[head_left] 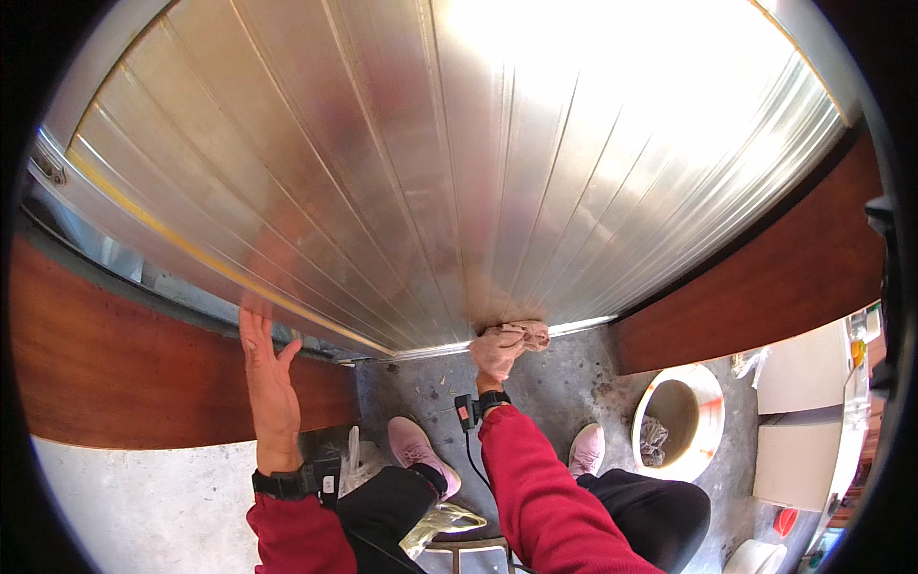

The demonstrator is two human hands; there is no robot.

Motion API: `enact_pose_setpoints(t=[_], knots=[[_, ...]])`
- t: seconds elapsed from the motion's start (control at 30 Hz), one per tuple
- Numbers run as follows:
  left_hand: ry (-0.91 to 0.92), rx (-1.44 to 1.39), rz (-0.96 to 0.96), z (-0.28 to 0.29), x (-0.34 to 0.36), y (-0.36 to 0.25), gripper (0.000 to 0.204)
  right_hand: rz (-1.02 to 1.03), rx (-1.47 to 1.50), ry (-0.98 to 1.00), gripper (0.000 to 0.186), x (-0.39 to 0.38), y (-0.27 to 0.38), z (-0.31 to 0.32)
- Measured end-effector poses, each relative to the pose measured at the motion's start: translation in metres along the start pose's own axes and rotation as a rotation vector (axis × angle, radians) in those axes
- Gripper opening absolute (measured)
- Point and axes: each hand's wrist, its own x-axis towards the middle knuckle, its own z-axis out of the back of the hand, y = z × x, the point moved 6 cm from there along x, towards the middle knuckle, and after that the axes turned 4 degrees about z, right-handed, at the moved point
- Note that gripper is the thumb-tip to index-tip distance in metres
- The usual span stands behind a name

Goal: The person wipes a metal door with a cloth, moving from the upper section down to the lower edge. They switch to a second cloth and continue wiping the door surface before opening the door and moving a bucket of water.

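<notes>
A large ribbed metal door panel (382, 191) fills the upper part of the head view, with a yellow strip along its left edge. My left hand (273, 383) is at that edge, its fingers stretched out and thumb apart, its fingertips against the panel. At the bottom of the panel, my right hand (492, 356) is closed on a crumpled pinkish-brown cloth (524, 335) and presses it to the metal. Part of the right hand's fingers is hidden by the cloth.
Reddish-brown wood panels flank the door at left (143, 354) and right (765, 258). A bucket (717, 421) with murky water and a wet cloth (653, 442) stands on the right. Plastic bags (440, 524) and a small stool (469, 557) are between my legs.
</notes>
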Motion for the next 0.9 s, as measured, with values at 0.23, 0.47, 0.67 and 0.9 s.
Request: enact_pose_setpoints(t=[0.23, 0.47, 0.67, 0.9], knots=[[-0.061, -0.049, 0.073, 0.005, 0.003, 0.01, 0.081, 0.124, -0.009, 0.058, 0.038, -0.007, 0.083, 0.038], [0.007, -0.059, 0.042, 0.006, 0.0, 0.006, 0.063, 0.84, -0.043, -0.018, 0.046, 0.032, 0.383, 0.009], [-0.076, -0.058, 0.069, 0.011, 0.004, 0.009, 0.067, 1.097, -0.118, -0.262, 0.053, 0.04, 0.459, -0.024], [-0.006, -0.016, -0.028, 0.006, 0.001, 0.001, 0.073, 0.601, 0.082, -0.156, 0.058, 0.084, 0.185, 0.026]])
